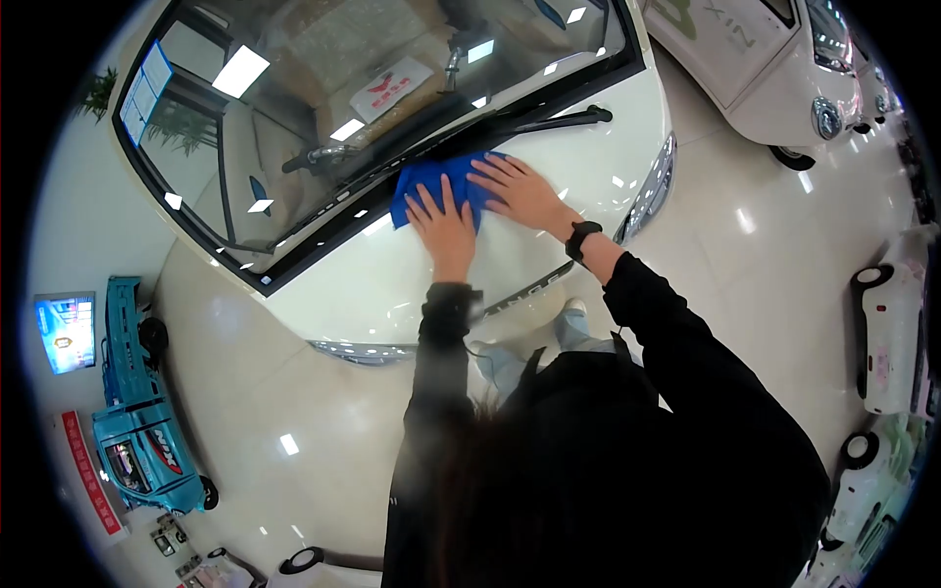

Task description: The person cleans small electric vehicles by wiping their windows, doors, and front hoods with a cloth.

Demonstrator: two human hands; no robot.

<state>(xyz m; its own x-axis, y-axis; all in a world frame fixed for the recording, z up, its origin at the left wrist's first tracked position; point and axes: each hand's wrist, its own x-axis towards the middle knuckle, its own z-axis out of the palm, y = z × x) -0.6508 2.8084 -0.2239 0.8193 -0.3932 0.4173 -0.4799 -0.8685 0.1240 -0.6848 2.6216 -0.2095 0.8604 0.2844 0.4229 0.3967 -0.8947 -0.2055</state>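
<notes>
A blue cloth [423,178] lies on the white hood [358,284] of a small vehicle, just below the base of its windshield. My left hand [446,233] rests flat on the cloth's lower part with fingers spread. Across its right side lies my right hand [521,192], fingers also stretched out and pressing flat. Part of the cloth is hidden under both palms. A black watch [582,240] is on my right wrist. Close above the hands runs the black wiper [564,122] along the glass.
The windshield [294,49] shows a steering handle and a white printed sheet inside. To the left stand a teal truck [147,441] and a lit screen [67,333]. More white vehicles [755,59] are parked on the right. Glossy floor [294,392] surrounds the vehicle.
</notes>
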